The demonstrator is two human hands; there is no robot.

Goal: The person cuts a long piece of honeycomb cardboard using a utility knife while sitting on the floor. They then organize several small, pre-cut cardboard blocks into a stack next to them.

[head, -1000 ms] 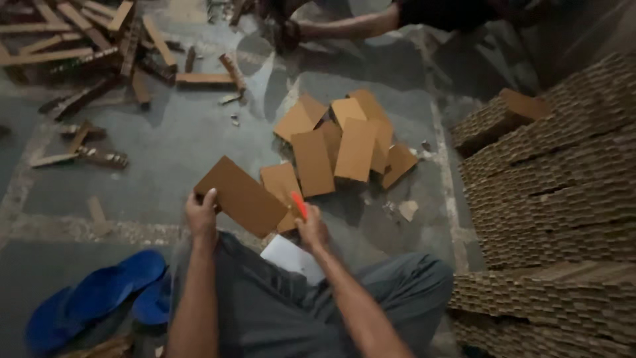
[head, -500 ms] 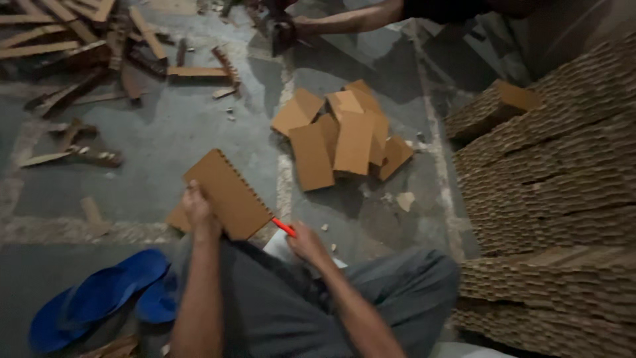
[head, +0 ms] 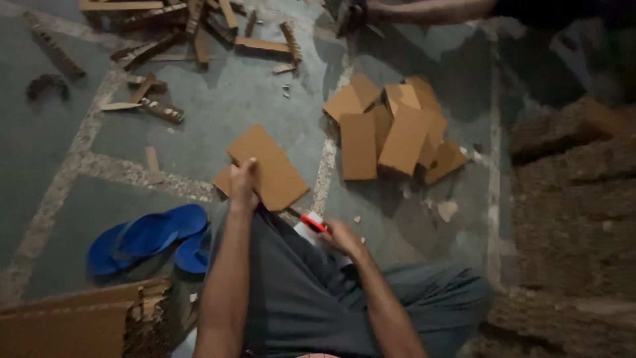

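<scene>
My left hand (head: pixel 244 182) grips the near edge of a brown cardboard sheet (head: pixel 271 164), holding it tilted over the grey floor just past my knee. A second cardboard piece (head: pixel 222 180) shows from under it at the left. My right hand (head: pixel 339 235) is closed on a red-handled cutter (head: pixel 313 222), low beside my right thigh, over a small white object (head: pixel 308 232). The cutter's tip is clear of the sheet.
A pile of cut cardboard rectangles (head: pixel 391 129) lies ahead on the floor. Scrap strips (head: pixel 199 33) litter the far left. Blue sandals (head: pixel 149 235) lie at my left. Stacked corrugated board (head: pixel 570 219) rises at right. Another person's arm (head: pixel 424 12) reaches in at the top.
My right hand with the cutter has drawn back from the sheet toward my thigh. My left hand has kept its hold on the sheet as the view swung.
</scene>
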